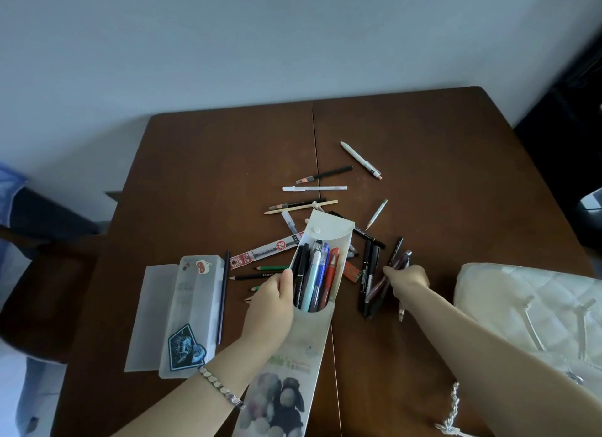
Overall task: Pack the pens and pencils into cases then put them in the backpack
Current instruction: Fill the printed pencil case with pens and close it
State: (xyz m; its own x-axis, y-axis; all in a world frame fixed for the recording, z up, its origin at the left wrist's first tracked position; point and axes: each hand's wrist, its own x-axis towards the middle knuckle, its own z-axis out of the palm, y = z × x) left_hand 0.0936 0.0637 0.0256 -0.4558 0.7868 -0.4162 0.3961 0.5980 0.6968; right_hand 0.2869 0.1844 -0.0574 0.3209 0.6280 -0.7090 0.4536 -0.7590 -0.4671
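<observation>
Brown tabletop (pixel 423 150): left hand (pixel 270 306) grips the open case (pixel 312 303), mouth facing away; right hand (pixel 407 280), just right of it, clasps dark pens (pixel 395 264) lying roughly parallel to it.

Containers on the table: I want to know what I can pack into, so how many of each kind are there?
Flap pouch, held by the left hand: 1
Clear hard case: 1
White quilted bag: 1
Total: 3
</observation>
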